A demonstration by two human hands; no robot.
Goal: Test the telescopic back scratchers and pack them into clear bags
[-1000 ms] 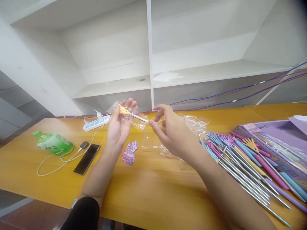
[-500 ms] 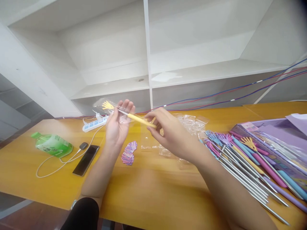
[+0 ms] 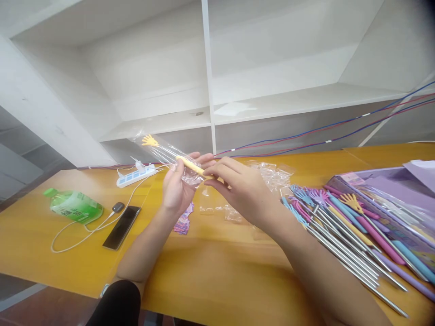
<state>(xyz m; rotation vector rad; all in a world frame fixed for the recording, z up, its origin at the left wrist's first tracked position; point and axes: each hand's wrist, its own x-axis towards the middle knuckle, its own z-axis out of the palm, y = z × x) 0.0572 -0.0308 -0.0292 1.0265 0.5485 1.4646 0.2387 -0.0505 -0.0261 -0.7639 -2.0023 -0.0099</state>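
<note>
A yellow back scratcher [image 3: 190, 165] with a hand-shaped head lies slanted between my hands, most of it inside a clear plastic bag [image 3: 167, 151]. My left hand [image 3: 178, 188] holds the bag and the scratcher's handle, thumb on top and fingers behind. With its fingertips, my right hand [image 3: 238, 188] pinches the handle's end near the bag's mouth. Under my left hand, a stack of small purple printed cards [image 3: 182, 225] is partly hidden. Clear plastic bags [image 3: 272, 174] lie on the table behind my right hand.
Several back scratchers [image 3: 343, 244] are piled at the right beside a purple box [image 3: 380, 179]. At the left are a green bottle [image 3: 76, 205], a phone [image 3: 121, 227] with a white cable, and a power strip [image 3: 136, 175]. White shelving [image 3: 209, 68] rises behind the wooden table [image 3: 217, 280].
My left hand has shifted right along the scratcher to its handle, close to my right fingers. The bag now covers the shaft and much of the handle.
</note>
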